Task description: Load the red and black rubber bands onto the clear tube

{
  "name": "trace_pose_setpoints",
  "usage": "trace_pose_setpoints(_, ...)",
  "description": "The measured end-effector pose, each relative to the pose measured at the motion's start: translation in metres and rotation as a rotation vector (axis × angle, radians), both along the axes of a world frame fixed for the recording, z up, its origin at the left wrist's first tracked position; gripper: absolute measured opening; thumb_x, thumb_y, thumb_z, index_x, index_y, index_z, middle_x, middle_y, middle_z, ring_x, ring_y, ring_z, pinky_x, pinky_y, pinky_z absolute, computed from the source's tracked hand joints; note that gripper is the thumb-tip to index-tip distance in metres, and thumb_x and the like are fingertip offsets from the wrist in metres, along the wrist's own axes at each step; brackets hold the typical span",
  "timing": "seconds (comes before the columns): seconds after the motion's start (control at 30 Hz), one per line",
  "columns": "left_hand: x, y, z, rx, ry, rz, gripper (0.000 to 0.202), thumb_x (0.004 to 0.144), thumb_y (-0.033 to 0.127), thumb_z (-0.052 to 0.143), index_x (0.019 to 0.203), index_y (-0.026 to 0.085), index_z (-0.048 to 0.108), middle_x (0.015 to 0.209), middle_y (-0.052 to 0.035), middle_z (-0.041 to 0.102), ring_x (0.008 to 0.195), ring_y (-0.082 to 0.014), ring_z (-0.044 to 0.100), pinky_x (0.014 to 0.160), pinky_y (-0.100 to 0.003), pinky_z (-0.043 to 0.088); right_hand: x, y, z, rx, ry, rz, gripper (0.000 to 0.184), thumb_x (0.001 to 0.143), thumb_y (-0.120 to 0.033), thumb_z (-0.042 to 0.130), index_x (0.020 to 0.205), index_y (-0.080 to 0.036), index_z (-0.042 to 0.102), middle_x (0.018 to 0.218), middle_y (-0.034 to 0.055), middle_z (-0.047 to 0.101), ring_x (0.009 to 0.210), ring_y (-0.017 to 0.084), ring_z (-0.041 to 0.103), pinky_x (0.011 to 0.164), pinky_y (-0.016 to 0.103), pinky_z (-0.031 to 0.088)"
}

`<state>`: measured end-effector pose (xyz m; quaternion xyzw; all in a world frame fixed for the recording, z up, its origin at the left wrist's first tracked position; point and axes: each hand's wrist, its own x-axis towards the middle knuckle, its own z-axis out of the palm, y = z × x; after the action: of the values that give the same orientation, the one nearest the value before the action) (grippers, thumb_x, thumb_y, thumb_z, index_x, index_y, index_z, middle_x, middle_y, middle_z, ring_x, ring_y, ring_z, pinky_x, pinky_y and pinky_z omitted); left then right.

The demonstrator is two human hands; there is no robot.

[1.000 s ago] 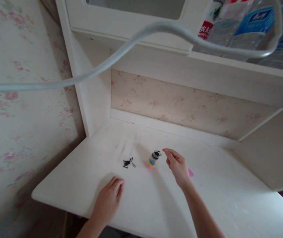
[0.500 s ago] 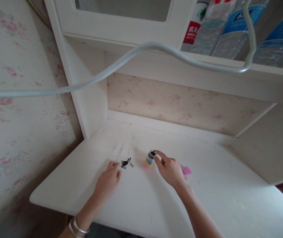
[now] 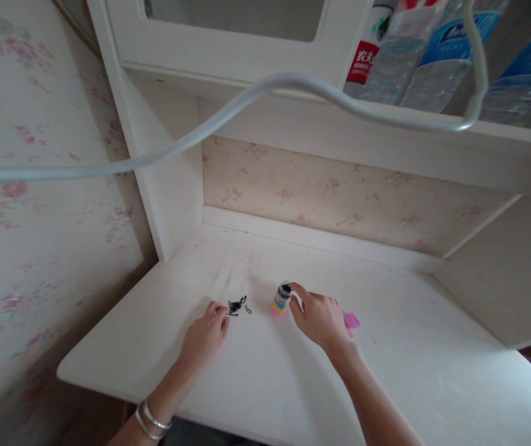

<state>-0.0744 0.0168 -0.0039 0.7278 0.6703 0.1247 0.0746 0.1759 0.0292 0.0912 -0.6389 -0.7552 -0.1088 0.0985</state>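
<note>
Small black elastic bands [image 3: 236, 306] lie in a loose heap on the white tabletop. My left hand [image 3: 206, 334], with silver bangles at its wrist, rests at the heap's left edge, its fingertips drawn together on a band there. To the right stands a small clear jar [image 3: 282, 298], layered with black, blue, yellow and pink contents. The index finger of my right hand [image 3: 318, 317] is on the jar's rim and the thumb is close to its side, steadying it; the other fingers are curled. Partly behind that hand lies a pink piece [image 3: 351, 321], its kind unclear.
A thick pale cable [image 3: 228, 114] crosses in front of the view. Above the desk [image 3: 386, 371] hangs a white cabinet [image 3: 232, 52], with water bottles [image 3: 451, 56] on its right shelf. A flowered wall [image 3: 28, 248] borders the left side.
My left hand has moved slightly right to the black bands, its fingertips closing. My right index finger has shifted a little at the jar's rim. The jar stays in place.
</note>
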Motion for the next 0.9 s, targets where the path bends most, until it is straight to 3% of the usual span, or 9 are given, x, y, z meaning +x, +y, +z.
trace_pose_setpoints(0.37, 0.002, 0.002, 0.006, 0.009, -0.021, -0.024, 0.026, 0.091, 0.029, 0.038, 0.107, 0.026, 0.058, 0.113, -0.0035, 0.056, 0.078, -0.0138, 0.063, 0.066, -0.025, 0.045, -0.004, -0.001, 0.007, -0.098, -0.078, 0.047, 0.035, 0.088, -0.028, 0.04, 0.12, -0.031, 0.054, 0.08, 0.0032, 0.072, 0.064, 0.018, 0.063, 0.056, 0.024, 0.031)
trace_pose_setpoints(0.9, 0.004, 0.005, 0.001, 0.039, -0.02, 0.017, 0.024, 0.092, 0.032, 0.036, 0.098, 0.025, 0.058, 0.107, -0.0017, 0.058, 0.072, -0.0127, 0.063, 0.062, -0.025, 0.043, -0.006, 0.012, 0.009, -0.259, -0.081, 0.0, 0.04, 0.085, -0.026, 0.042, 0.125, -0.029, 0.047, 0.08, 0.0068, 0.069, 0.072, 0.023, 0.064, 0.06, 0.027, 0.032)
